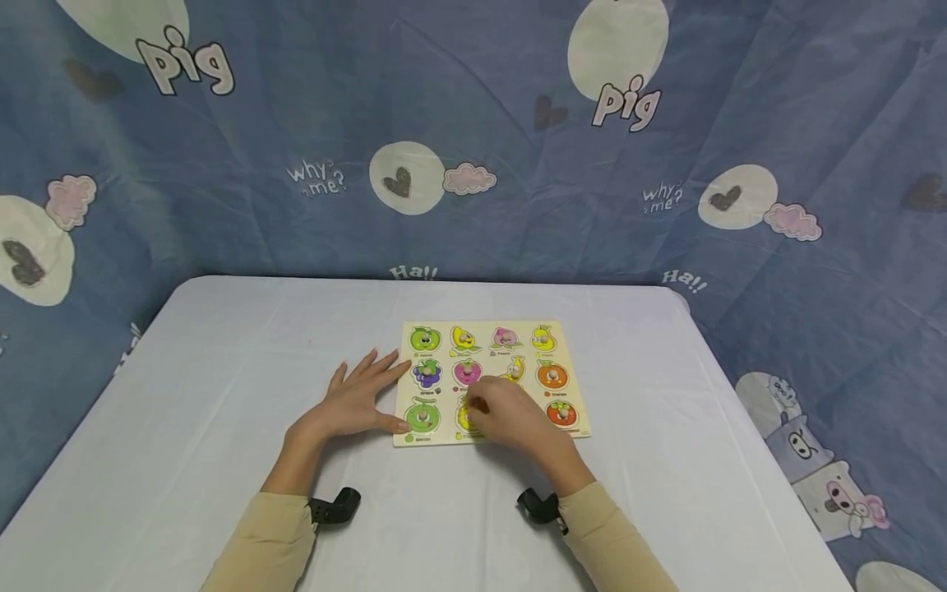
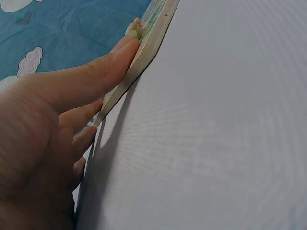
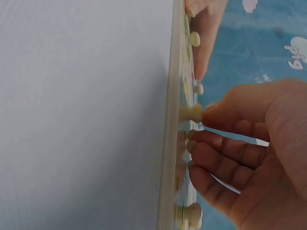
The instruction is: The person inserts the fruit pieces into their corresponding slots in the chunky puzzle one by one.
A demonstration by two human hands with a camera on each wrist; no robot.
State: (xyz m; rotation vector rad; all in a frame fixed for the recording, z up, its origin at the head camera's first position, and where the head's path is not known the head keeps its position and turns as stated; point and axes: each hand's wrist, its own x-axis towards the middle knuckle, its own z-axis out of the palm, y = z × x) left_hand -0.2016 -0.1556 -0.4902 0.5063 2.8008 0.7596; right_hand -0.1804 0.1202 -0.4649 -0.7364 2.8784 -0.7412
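A wooden fruit puzzle board [image 1: 447, 395] lies flat on the table, its colourful pieces carrying small knobs. My left hand [image 1: 353, 403] has its fingers spread along the board's left edge, with the thumb by the green melon piece [image 1: 422, 417]. In the left wrist view, that thumb [image 2: 103, 72] presses on the board's rim [image 2: 148, 50]. Over the bottom row, my right hand [image 1: 510, 413] has curled fingers and pinches the knob [image 3: 194, 113] of a yellow piece [image 1: 464, 418]. This hand hides part of the yellow piece and the bottom-row spot to its right.
A white cloth covers the table [image 1: 703, 460]. Behind it hangs a blue patterned curtain [image 1: 503, 230]. Around the right hand sit other knobbed pieces: the strawberry-pink one [image 1: 467, 372], the banana [image 1: 515, 368], the orange [image 1: 552, 375] and a red tomato-like one [image 1: 562, 413].
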